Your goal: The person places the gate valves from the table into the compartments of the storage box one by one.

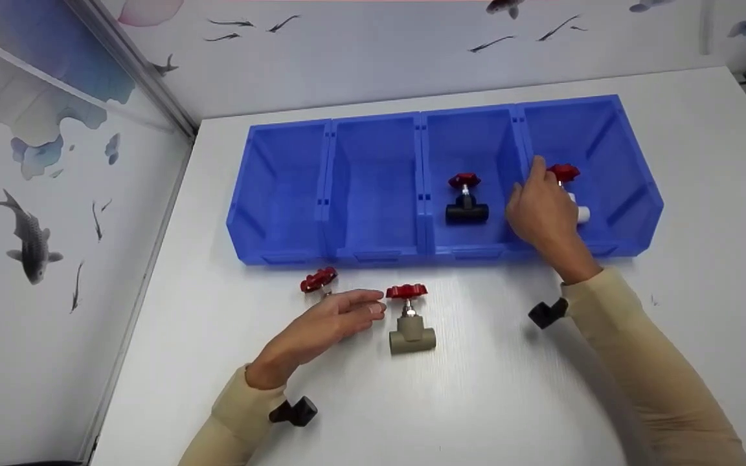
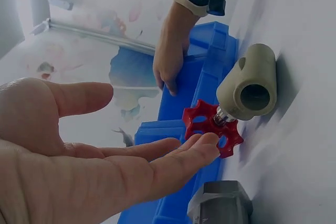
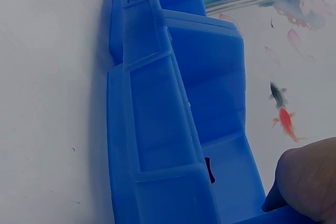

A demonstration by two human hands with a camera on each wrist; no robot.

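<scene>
My left hand (image 1: pixel 324 327) hovers above the table with straight fingers, nothing held; its fingertips reach close to the red handwheel of a beige valve (image 1: pixel 412 336). Under that hand lies a second valve, its red handwheel (image 1: pixel 318 279) showing; its grey body (image 2: pixel 220 203) appears in the left wrist view. My right hand (image 1: pixel 544 210) is over the divider of the two rightmost blue bins, fingers pointing down, nothing visibly held. Beside it, a white valve (image 1: pixel 583 214) with a red handwheel sits in the rightmost bin, partly hidden by the hand. A black valve (image 1: pixel 467 213) stands in the adjacent bin.
Four joined compartments would be several blue bins (image 1: pixel 373 257) in a row along the back of the white table (image 1: pixel 476 401). Printed panels with fish (image 1: pixel 33 249) rise at the left and behind. A small black device (image 1: pixel 549 314) is on each sleeve.
</scene>
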